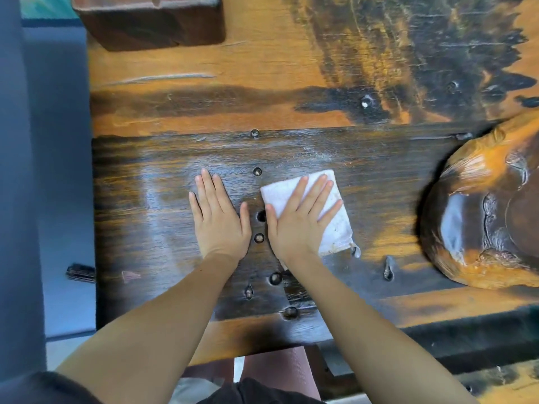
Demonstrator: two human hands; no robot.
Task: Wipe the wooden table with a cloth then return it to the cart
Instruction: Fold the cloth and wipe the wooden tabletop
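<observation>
Head: both hands flat, R (300,220) pressing cloth (335,228), L (217,217) on bare table (204,106); mid-plank.

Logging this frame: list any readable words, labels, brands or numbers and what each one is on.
None: no readable text appears anywhere in this view.
White cloth under the right hand: a small tab at its corner, no legible print.
Wooden table: only grain, stains and round holes.
Left hand, the dark wooden block and the carved bowl: no markings.
</observation>
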